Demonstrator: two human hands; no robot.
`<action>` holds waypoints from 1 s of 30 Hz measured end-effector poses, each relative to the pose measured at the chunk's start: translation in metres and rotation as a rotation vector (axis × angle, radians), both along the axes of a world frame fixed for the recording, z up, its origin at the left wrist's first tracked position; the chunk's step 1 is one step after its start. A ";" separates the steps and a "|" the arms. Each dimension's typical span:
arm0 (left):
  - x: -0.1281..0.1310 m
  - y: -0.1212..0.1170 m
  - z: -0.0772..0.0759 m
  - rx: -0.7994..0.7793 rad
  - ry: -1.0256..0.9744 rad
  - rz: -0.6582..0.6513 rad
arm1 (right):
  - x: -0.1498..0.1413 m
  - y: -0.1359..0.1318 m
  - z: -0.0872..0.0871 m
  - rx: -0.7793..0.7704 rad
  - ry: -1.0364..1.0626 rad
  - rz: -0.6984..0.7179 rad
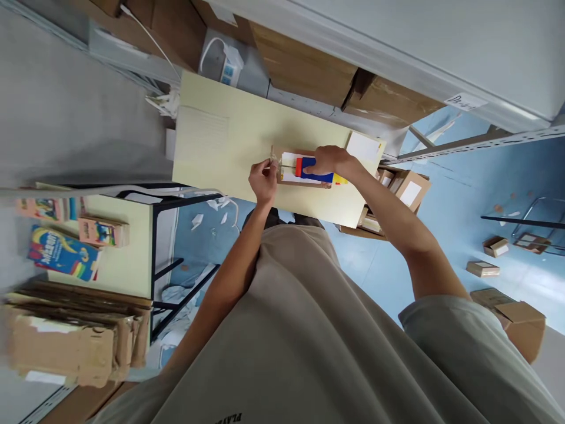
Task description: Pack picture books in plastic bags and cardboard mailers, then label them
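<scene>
On the pale yellow table lies a small cardboard box [304, 183] with a white label on top. My right hand [327, 160] is closed around a blue block-shaped tool with a red end [318, 169], over the box; its exact kind is unclear. My left hand [266, 178] is at the box's left end, with thumb and fingertips pinched together. At those fingertips is a clear, crinkled strip [276, 160] that looks like tape or plastic film. A yellow patch [339, 179] shows just right of the blue tool.
The table [207, 153] has a white sheet [362, 146] at its right corner. Cardboard boxes [304, 65] and a power strip [231, 66] stand behind it. An open carton [408, 185] sits at right. Left are a second table, booklets [65, 252] and stacked flattened cartons [66, 347].
</scene>
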State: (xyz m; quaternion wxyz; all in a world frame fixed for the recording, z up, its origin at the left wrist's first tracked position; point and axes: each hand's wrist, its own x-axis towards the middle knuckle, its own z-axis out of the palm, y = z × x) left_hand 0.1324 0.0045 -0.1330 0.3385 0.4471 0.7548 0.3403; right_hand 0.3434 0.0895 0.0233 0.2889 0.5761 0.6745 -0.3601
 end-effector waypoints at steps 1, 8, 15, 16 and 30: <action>0.001 0.000 -0.001 0.003 0.001 0.007 | -0.001 0.000 0.000 -0.002 0.001 -0.003; 0.004 -0.002 -0.005 -0.005 0.033 0.047 | -0.001 0.003 0.002 -0.006 0.038 -0.011; -0.002 -0.011 -0.006 0.006 -0.037 0.040 | 0.000 0.000 0.002 -0.007 0.045 -0.016; -0.001 -0.011 -0.007 0.005 -0.034 0.049 | 0.001 0.001 0.001 -0.007 0.047 -0.013; 0.021 0.001 -0.012 -0.068 -0.024 0.231 | 0.018 0.007 0.012 -0.045 0.093 0.014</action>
